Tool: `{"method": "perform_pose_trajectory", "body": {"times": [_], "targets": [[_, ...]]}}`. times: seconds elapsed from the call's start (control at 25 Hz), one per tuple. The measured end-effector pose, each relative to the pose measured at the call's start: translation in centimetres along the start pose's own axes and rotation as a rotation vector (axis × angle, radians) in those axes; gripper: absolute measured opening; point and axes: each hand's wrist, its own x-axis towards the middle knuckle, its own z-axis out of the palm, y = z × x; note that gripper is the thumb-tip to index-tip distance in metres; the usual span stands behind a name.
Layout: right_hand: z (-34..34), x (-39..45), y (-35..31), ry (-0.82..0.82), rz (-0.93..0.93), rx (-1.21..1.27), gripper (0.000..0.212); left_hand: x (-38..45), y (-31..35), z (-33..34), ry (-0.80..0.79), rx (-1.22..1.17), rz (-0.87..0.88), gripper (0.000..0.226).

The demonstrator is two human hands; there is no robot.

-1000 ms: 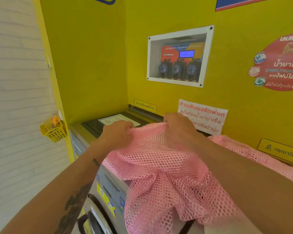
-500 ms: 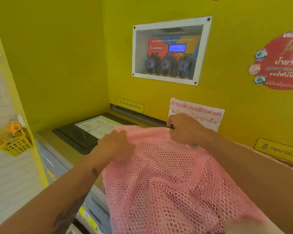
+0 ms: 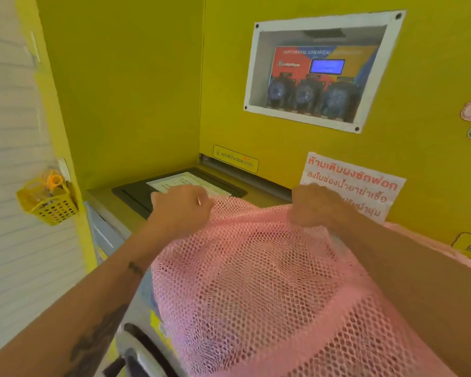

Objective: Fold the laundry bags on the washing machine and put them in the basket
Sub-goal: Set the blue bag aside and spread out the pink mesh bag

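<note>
Nearest me, the pink mesh laundry bag (image 3: 269, 289) drapes over the front edge of the washing machine (image 3: 106, 235) and hangs down towards me. Its far edge runs left to right, and I hold it at both ends: my left hand (image 3: 180, 209) and my right hand (image 3: 314, 205) each have a grip pinched shut on the mesh, level with each other. The bag's body lies on my side of both hands, so I judge the fold comes towards me. No basket for the bags is in view.

The bag (image 3: 269, 281) runs off the bottom edge; fingertips of the right hand (image 3: 317, 205) are buried in its mesh.
</note>
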Motion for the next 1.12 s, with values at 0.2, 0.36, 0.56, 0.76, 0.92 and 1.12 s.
{"method": "perform_pose_trajectory", "body": {"times": [0.2,0.36,0.56,0.76,0.92,1.12], "targets": [[3.1,1.5,-2.6,-0.13,-0.186,0.12,0.025,1.6,-0.7,1.7,-0.303,0.316,-0.216,0.071],[0.8,-0.3,-1.6,-0.373,-0.146,-0.019,0.023,1.0,-0.5,2.0,-0.268,0.05,-0.063,0.025],[-1.1,-0.5,-1.5,-0.05,-0.061,0.361,0.034,0.8,2.3,0.5,-0.124,-0.454,0.237,0.031],[1.5,0.2,-2.3,-0.209,-0.199,0.757,0.028,0.3,4.9,-0.6,-0.164,-0.648,0.469,0.027],[-0.2,1.3,-0.8,0.303,-0.038,0.8,0.012,0.6,2.8,0.2,-0.33,-0.659,0.224,0.024],[-4.3,2.9,2.9,0.44,0.091,0.886,0.009,1.1,1.5,2.0,-0.633,-0.927,-0.127,0.039]]}}
